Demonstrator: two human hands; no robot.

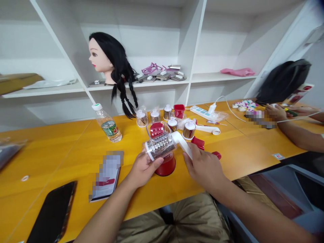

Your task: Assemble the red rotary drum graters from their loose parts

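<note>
Red-based grater [160,145] partly behind left hand [142,170], right hand [202,166] hiding handle [180,141]

There are 5 spare drums [189,130], 1 rotary grater [160,145], 1 water bottle [108,126] and 1 phone [53,214].

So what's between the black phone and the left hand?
A booklet, lying flat on the yellow table between the phone and the left hand, which holds the grater. The head view shows it.

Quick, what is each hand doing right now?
Left hand: closed on the drum end of the rotary grater.
Right hand: closed on its white crank handle.
</note>
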